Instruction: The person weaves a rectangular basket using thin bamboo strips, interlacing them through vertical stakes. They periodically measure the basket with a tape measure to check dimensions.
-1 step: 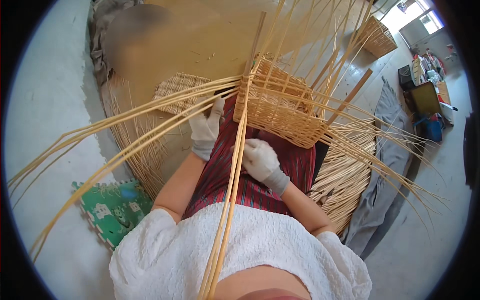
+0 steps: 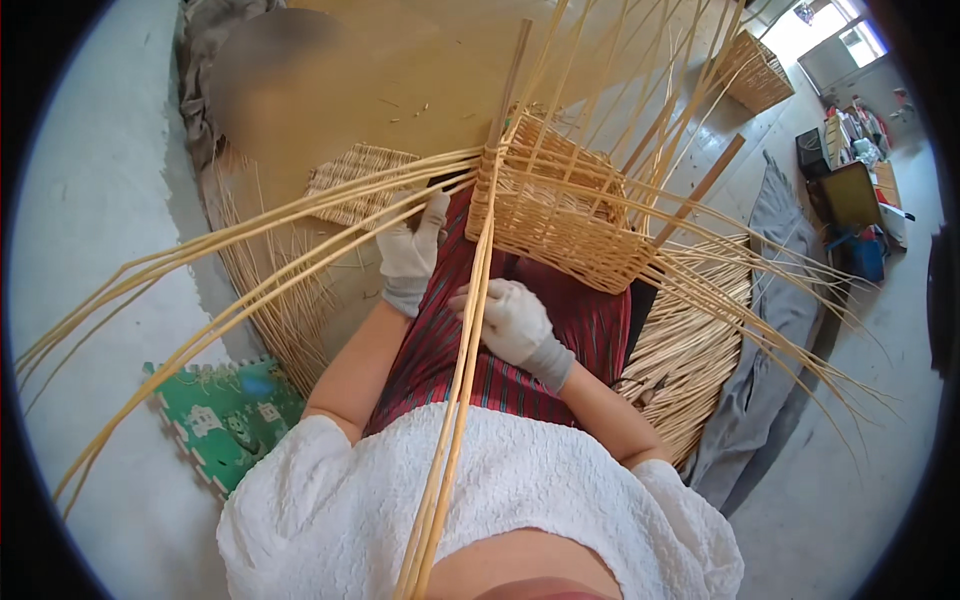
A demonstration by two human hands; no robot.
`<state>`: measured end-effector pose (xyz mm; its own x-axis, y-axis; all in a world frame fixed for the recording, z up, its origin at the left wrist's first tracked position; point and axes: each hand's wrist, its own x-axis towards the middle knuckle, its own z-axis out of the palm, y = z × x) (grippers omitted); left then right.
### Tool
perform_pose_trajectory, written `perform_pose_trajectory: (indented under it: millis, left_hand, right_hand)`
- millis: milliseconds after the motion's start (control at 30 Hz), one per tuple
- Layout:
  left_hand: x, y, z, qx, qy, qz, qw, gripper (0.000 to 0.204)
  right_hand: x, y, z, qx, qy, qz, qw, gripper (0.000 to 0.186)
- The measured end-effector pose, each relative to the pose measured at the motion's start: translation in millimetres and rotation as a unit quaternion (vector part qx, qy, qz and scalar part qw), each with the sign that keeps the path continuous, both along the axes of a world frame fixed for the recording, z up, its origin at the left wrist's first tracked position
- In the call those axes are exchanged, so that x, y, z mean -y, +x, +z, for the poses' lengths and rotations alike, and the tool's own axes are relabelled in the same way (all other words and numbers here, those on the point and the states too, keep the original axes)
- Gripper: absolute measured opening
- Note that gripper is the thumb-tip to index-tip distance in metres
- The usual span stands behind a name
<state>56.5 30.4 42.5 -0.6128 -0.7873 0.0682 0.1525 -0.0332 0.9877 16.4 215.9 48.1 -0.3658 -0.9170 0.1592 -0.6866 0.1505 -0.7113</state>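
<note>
Apparently mid-weave, the right hand (image 2: 516,320) curls beside the long near canes (image 2: 481,265), the wicker basket (image 2: 575,245) just beyond it, the left hand (image 2: 408,255) half-curled at the leftward canes (image 2: 300,207), both holds unclear, the next bend likely needing a firm pinch.

basket (image 2: 565,240) at far end of lap (image 2: 597,330) — rods (image 2: 484,250) run left, right and back over chest (image 2: 560,470). rod pile (image 2: 690,350) right of lap, foam mat (image 2: 225,420) left, second basket (image 2: 757,77) far right, beyond.

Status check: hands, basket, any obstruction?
Left hand by leftward canes; right hand at near canes. Both grips unclear. Basket ahead of hands. Near canes partly cover right hand.
</note>
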Motion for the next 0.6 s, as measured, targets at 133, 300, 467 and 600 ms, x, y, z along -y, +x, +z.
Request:
perform_pose_trajectory:
  millis: [133, 300, 467, 600]
  left_hand:
    - [3, 19, -60, -0.012, -0.091, -0.022, 0.996, 0.008]
    - [1, 17, -60, 0.056, -0.169, -0.062, 0.982, 0.034]
    - [-16, -31, -33, 0.088, -0.136, -0.194, 0.968, 0.043]
    - [-14, -12, -4, 0.055, -0.140, -0.215, 0.965, 0.050]
  right_hand:
    - [39, 20, 40, -0.077, -0.227, 0.022, 0.971, 0.037]
    - [18, 23, 36, -0.044, -0.128, -0.093, 0.986, 0.029]
    - [13, 30, 37, -0.014, -0.261, -0.200, 0.944, 0.056]
    - [54, 36, 23, -0.101, -0.110, -0.041, 0.988, 0.072]
